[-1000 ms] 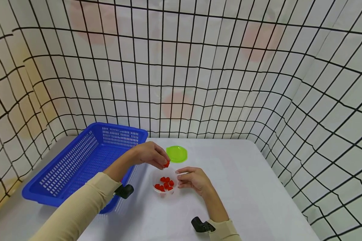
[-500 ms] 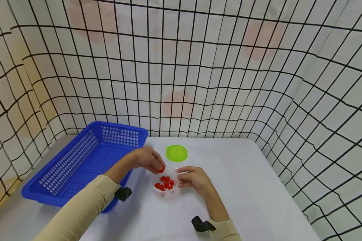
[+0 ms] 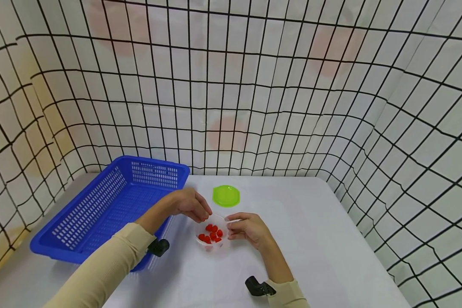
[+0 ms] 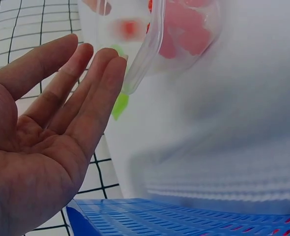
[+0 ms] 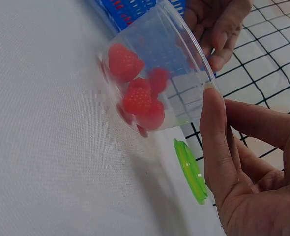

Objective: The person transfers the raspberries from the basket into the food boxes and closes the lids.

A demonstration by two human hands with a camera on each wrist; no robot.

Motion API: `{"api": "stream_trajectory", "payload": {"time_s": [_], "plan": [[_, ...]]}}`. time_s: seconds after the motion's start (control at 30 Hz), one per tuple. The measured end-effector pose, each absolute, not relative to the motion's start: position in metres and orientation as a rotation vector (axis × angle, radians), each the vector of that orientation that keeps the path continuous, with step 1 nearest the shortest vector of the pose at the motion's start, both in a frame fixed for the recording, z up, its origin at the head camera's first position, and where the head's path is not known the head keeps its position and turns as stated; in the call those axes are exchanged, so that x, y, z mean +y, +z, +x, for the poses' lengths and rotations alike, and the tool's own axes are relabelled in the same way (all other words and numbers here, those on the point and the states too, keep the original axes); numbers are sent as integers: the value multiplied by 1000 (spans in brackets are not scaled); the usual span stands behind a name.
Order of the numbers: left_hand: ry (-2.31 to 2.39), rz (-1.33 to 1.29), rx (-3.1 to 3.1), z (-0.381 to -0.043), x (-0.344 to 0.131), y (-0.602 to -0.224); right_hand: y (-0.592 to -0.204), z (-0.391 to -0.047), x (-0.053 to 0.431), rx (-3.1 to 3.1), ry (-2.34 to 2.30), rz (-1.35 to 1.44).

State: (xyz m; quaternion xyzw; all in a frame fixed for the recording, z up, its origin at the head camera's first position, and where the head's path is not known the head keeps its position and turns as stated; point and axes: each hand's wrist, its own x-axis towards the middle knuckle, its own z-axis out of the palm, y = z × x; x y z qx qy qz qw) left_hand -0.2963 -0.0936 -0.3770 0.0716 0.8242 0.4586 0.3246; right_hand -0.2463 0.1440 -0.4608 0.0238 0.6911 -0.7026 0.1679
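Observation:
A clear round plastic tub [image 3: 217, 220] stands on the table in the head view, with several red raspberries [image 3: 213, 235] at its bottom. My right hand [image 3: 250, 230] holds the tub's right rim between thumb and fingers. Over the far left rim hovers my left hand [image 3: 190, 205], fingers relaxed and apart, holding nothing. In the left wrist view, a blurred red raspberry [image 4: 129, 29] shows beyond the fingertips, seen at the tub.
A blue plastic basket [image 3: 57, 255] stands on the left, with some red showing through its slots in the wrist views. Behind the tub lies a bright green lid [image 3: 226, 196]. Black wire mesh [image 3: 236, 81] encloses the back and sides of the white table [image 3: 292, 222].
My left hand has moved slightly down and left to the tub, and its fingers have let go of a raspberry. My right hand stays on the rim.

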Motion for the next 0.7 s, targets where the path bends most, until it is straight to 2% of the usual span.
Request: {"api": "stream_trajectory", "payload": {"time_s": [0.37, 0.7], "plan": [[1258, 202, 2192, -297, -104, -367, -461, -246, 144, 1965, -1994, 65], [1390, 203, 2263, -297, -145, -332, -461, -247, 143, 1967, -1996, 49]]}}
